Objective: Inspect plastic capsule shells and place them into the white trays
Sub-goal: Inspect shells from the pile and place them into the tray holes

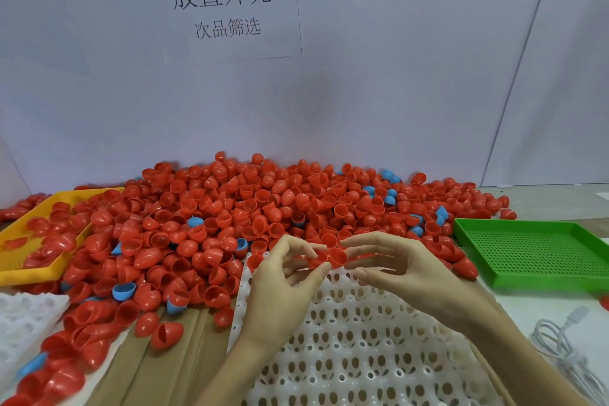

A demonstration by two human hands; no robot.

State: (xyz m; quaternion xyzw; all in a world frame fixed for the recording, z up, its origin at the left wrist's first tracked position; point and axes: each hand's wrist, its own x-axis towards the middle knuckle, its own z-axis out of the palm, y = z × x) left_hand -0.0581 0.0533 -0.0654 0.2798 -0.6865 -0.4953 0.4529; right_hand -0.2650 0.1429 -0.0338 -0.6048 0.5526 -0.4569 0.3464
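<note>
**Both hands on red shells above the white tray**

Nearest lies the white tray (pixel 346 339), its holes unfilled, with a white cable (pixel 560 346) to its right. Above its far edge the left hand (pixel 283 277) pinches a red shell (pixel 316 261) between thumb and fingers, and the right hand (pixel 395 263) holds a second shell (pixel 337 256) at its fingertips; the two shells touch. Beyond, a heap of red and blue shells (pixel 263 207) covers the surface, flanked by a yellow tray (pixel 36 273) and a green tray (pixel 534 254). A paper sign (pixel 220 6) hangs behind.
</note>
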